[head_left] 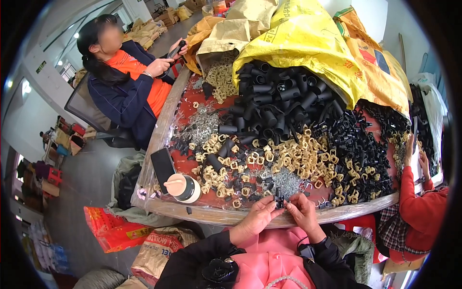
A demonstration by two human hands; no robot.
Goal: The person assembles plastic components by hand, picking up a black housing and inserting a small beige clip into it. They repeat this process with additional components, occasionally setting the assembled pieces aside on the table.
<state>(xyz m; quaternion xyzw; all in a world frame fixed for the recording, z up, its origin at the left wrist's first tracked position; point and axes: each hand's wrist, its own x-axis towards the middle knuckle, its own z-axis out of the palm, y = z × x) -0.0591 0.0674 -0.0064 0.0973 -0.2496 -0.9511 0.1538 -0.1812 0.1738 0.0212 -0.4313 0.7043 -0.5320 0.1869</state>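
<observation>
My left hand (257,216) pinches a small black plastic part (279,198) upright at the table's near edge. The fingers of my right hand (303,213) are closed together at the part's right side; whatever they hold there is too small to make out. Just beyond my hands lies a heap of small silver metal pieces (287,181). Behind it spreads a pile of tan plastic clips (303,156), with small black plastic parts (358,144) heaped to the right. Larger black tubular pieces (274,103) spill out of a yellow sack (293,43).
A wooden rim (216,217) edges the red table. A lidded cup (185,189) and a dark phone (162,166) stand at the left corner. One person (127,72) sits at the left, handling a black piece; another in red sleeves (423,212) works at the right.
</observation>
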